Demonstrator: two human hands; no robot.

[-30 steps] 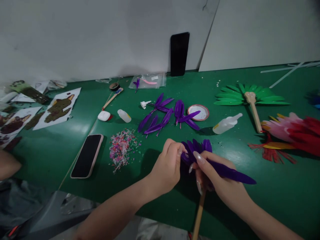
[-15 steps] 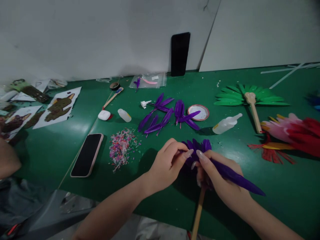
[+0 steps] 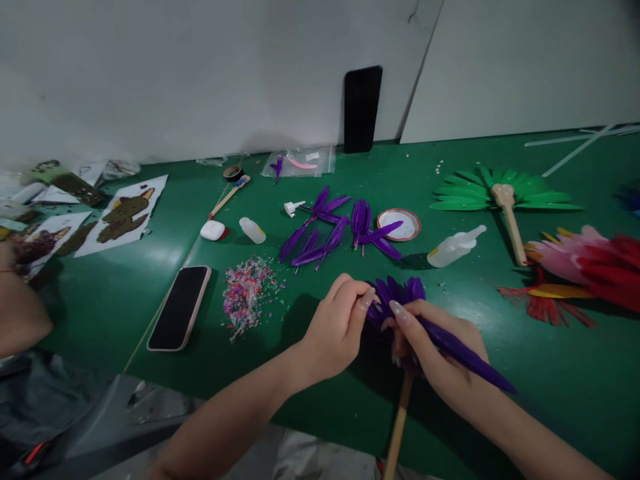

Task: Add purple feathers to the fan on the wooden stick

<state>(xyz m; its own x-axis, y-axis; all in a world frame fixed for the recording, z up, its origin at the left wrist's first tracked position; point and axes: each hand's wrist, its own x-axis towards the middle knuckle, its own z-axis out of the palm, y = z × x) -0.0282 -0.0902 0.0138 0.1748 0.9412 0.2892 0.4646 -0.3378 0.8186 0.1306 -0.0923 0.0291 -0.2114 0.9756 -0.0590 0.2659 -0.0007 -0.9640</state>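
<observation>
At the left, the coloured flakes [image 3: 247, 293] could scatter if the left forearm swept across them. The left hand [image 3: 333, 327] has thumb and forefinger drawn close at the left side of the purple feather fan [image 3: 411, 290] — whether they pinch anything, I cannot tell. A tug there might bend or loosen feathers. The right hand [image 3: 440, 340] holds the fan, above the table's near side, with a long purple feather [image 3: 480, 365] against it; a slack grip could drop either. The squeeze bottle [image 3: 453, 248], farther right, might topple if bumped.

The green table [image 3: 575, 387] bears, left to right, paper pictures [image 3: 123, 217] by a co-worker's arm [image 3: 25, 307], a flat phone [image 3: 180, 308], loose purple feathers [image 3: 320, 217], a green feather fan [image 3: 505, 193] and a red-and-pink feather piece [image 3: 605, 263]. Behind — a pale wall [image 3: 200, 80], dimly lit, with a dark phone [image 3: 363, 109] propped against it.
</observation>
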